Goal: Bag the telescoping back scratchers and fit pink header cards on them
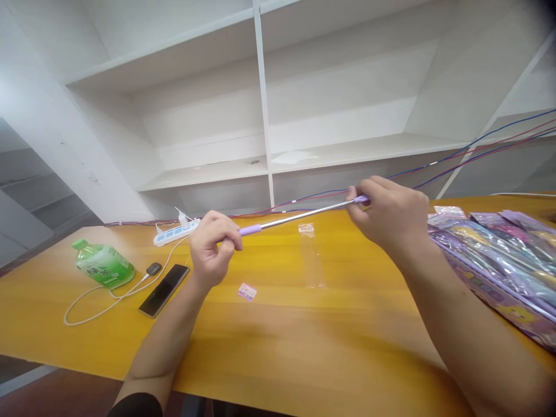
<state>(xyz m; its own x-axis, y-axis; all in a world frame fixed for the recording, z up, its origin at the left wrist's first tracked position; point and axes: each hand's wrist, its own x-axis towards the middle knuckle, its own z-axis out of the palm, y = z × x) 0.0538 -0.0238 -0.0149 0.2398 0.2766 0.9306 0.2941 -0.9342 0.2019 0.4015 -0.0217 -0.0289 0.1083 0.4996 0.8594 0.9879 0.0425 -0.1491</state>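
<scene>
Stretched between my two hands above the table is a thin telescopic rod, silver in the middle with light purple ends. My left hand is closed round its left purple end. My right hand grips the other purple end, which sits a little higher. Both tips are hidden inside my fingers. Below the rod lie a clear plastic sleeve and a small pink-and-white card, neither touched by my hands.
At the right stands a printed box full of plastic-wrapped items. On the left are a green bottle, a phone, a white cable, a small black case and a power strip. White shelving rises behind the table.
</scene>
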